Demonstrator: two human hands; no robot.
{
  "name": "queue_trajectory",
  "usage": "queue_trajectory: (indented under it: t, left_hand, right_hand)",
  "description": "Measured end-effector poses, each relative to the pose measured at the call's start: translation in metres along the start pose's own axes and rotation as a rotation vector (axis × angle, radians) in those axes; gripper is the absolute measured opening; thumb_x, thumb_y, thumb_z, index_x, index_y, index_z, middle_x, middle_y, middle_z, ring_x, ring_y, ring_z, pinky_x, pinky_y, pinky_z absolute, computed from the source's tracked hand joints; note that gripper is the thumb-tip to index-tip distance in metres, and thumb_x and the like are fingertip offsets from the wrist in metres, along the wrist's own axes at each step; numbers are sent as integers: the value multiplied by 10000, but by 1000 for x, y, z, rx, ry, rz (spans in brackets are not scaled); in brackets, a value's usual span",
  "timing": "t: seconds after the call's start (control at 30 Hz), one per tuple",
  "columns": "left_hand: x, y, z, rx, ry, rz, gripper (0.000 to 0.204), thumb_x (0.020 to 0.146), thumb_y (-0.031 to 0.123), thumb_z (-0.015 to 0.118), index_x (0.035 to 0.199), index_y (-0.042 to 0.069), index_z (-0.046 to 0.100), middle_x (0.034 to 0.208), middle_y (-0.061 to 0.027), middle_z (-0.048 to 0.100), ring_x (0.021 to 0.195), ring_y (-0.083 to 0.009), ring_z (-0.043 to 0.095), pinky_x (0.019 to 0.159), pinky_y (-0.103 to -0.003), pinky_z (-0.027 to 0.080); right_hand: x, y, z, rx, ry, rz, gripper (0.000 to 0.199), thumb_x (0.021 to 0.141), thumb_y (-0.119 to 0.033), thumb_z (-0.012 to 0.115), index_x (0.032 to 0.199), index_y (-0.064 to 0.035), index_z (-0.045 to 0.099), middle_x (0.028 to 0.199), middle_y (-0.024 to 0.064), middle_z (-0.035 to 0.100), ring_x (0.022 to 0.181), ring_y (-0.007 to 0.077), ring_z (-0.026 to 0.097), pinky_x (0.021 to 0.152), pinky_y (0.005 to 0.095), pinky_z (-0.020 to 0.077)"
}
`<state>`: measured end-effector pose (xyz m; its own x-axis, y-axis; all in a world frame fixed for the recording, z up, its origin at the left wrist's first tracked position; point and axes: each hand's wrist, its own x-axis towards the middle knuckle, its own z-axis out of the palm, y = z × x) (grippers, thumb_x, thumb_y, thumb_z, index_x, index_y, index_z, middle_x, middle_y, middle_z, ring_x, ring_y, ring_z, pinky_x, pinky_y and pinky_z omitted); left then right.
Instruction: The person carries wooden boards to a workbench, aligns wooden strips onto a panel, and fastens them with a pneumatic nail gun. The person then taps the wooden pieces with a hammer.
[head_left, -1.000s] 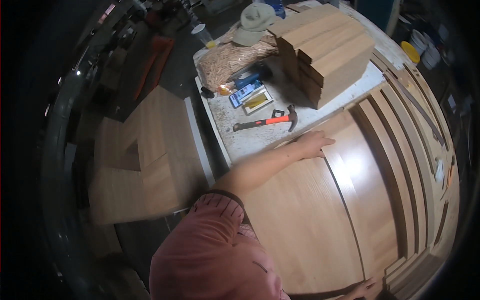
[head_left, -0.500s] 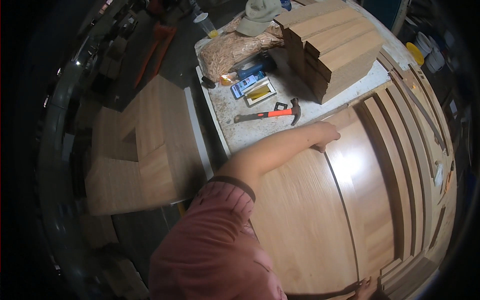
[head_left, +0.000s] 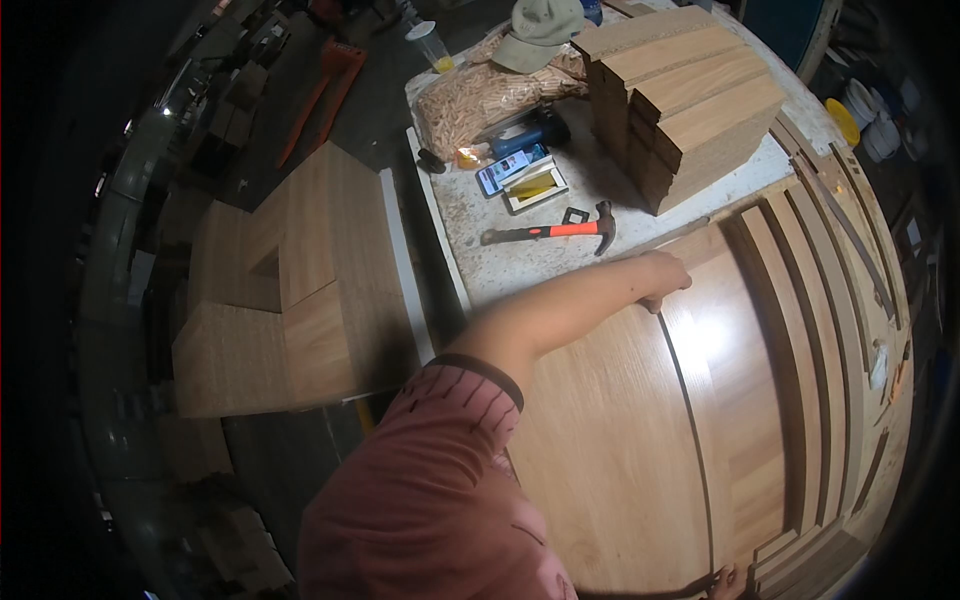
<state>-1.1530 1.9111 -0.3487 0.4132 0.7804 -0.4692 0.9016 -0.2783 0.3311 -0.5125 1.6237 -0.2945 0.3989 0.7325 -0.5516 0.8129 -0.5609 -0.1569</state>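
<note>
A wide light-wood panel (head_left: 600, 440) lies flat in front of me. My left hand (head_left: 664, 278) reaches across to its far end; the fingers are curled down over the corner, by a dark seam. On the seam's other side lies a glossy wooden board (head_left: 745, 440). At the near end of the same seam, low in the picture, my right hand (head_left: 728, 583) grips the panel's edge. Only part of that hand shows, and its arm is hidden.
Beyond the panel, a white worktable holds a claw hammer (head_left: 560, 231), a phone (head_left: 510, 170), a bag of wooden dowels (head_left: 465, 110), a cap (head_left: 540, 35) and stacked wood blocks (head_left: 700, 90). Long wooden strips (head_left: 800, 350) lie right. A wooden piece with a cutout (head_left: 320, 250) stands left.
The whole view has shifted slightly, so the table things sit a little farther right in the picture. Both hands stay at the same ends of the panel.
</note>
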Motion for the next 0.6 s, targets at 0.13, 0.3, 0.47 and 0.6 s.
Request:
queue_trajectory:
  t: [0.13,0.3,0.47,0.6]
  left_hand:
    - [10,7,8,18,-6,1,584,641,181,904,1173,107,676,1145,-138,696,1090,-345,661,895,-453,549]
    - [24,-10,25,-56,-102,9,683,735,424,788,1291,62,626,1254,-220,649,1184,-390,598,1022,-465,471]
    - [-18,-30,31,-267,347,-223,522,826,188,729,1299,14,593,1154,-234,694,1076,-382,666,937,-419,531]
    - [5,-14,45,-477,481,-308,508,796,209,786,1246,24,639,1031,-179,742,983,-279,717,884,-365,550]
  right_hand:
    - [-23,-12,4,24,79,53,737,873,-685,607,1370,-141,631,1373,225,599,1225,397,588,1039,478,471]
    - [67,194,95,1115,184,197,650,941,-135,686,1504,-88,366,1383,123,457,1113,250,571,882,378,559]
    - [57,122,123,748,475,271,561,897,-266,735,1315,80,591,1132,137,684,1003,203,646,890,330,504]
    - [43,141,109,706,506,329,558,905,-228,714,1349,79,570,1149,155,697,1036,221,655,912,335,499]
